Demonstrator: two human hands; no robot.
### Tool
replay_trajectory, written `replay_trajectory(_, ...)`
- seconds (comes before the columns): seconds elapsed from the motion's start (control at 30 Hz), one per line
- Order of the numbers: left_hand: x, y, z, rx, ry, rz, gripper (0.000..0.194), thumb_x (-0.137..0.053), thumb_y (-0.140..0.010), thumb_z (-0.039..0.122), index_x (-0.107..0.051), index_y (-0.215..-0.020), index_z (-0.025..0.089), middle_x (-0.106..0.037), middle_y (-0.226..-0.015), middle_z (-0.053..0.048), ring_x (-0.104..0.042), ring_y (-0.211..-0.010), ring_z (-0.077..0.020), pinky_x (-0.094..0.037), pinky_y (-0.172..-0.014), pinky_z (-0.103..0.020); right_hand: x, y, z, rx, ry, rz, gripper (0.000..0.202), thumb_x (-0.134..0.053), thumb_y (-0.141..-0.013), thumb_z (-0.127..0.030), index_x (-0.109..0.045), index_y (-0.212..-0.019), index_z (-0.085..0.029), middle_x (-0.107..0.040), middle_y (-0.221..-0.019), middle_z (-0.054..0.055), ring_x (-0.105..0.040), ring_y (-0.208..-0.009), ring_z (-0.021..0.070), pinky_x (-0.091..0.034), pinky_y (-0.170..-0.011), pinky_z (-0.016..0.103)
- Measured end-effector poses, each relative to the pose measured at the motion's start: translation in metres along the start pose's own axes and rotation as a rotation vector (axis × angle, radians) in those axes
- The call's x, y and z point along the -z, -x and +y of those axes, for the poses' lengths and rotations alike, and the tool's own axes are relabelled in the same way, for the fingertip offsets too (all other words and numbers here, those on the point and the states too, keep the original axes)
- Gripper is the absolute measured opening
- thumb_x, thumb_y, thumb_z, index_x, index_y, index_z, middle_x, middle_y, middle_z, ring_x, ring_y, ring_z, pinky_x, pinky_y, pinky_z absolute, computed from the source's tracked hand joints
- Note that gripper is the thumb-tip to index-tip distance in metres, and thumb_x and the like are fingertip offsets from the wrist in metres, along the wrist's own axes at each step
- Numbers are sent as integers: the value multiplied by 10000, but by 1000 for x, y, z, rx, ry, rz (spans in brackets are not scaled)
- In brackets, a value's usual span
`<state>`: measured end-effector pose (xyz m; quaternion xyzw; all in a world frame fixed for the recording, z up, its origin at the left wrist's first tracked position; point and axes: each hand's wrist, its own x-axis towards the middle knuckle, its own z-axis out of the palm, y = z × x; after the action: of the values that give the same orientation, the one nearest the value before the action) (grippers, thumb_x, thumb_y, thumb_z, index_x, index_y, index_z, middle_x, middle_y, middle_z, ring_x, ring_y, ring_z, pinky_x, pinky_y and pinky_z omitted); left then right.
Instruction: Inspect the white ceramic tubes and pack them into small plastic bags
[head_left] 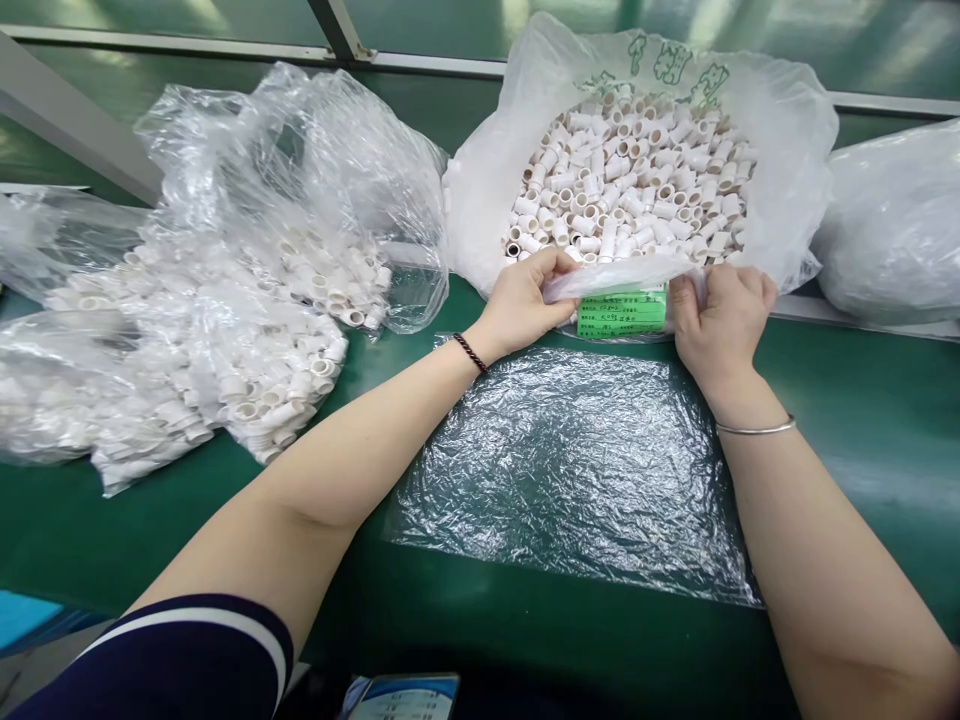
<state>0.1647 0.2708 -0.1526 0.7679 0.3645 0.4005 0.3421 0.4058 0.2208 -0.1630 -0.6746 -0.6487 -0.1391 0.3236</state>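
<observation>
A large translucent bag [787, 150] stands open at the back, full of short white tube pieces [622, 180]. My left hand [529, 300] pinches the left part of its near rim between thumb and fingers. On the right part of that rim, my right hand [720, 320] is closed round the plastic. Between my hands a green label [621, 310] with handwriting shows just under the rim. A flat clear plastic bag [577, 470] lies on the green table between my forearms, wrinkled and shiny.
Clear bags of white tube pieces [277, 385] lie at the left, with loose crumpled plastic [292, 150] above them. Another filled bag [892, 220] sits at the far right. The green table [862, 400] has a metal-framed partition behind it. A printed card [405, 697] shows at the bottom edge.
</observation>
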Motion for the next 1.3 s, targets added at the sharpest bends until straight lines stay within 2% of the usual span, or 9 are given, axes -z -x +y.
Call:
replay_trajectory(0.43, 1, -1, -9, -60, 18, -7, 239, -704, -716, 300, -576, -900, 214, -688, -949, -1, -637, -895, -165, -522, -816, -312, 1, -1, 0, -3, 6, -8, 355, -413, -909, -485, -368, -656, -239, -479, -665, 29, -499, -824, 238, -358, -891, 458)
replay_trajectory(0.73, 0, 0, -6, -87, -16, 5, 212, -648, -703, 165, -587, -902, 206, -692, -933, 5, -645, -871, -163, -529, -796, -307, 0, -1, 0, -4, 21, -21, 337, -414, -909, -468, -381, -664, -239, -485, -676, 34, -501, -833, 241, -352, -890, 450)
replay_trajectory(1.3, -1, 2, -1, -103, -50, 11, 226, -618, -697, 95, -568, -891, 200, -680, -915, 6, -632, -852, -155, -525, -775, -305, 2, -1, -1, 2, 11, -31, 358, -397, -919, -489, -388, -665, -237, -481, -677, 31, -496, -842, 241, -350, -898, 462)
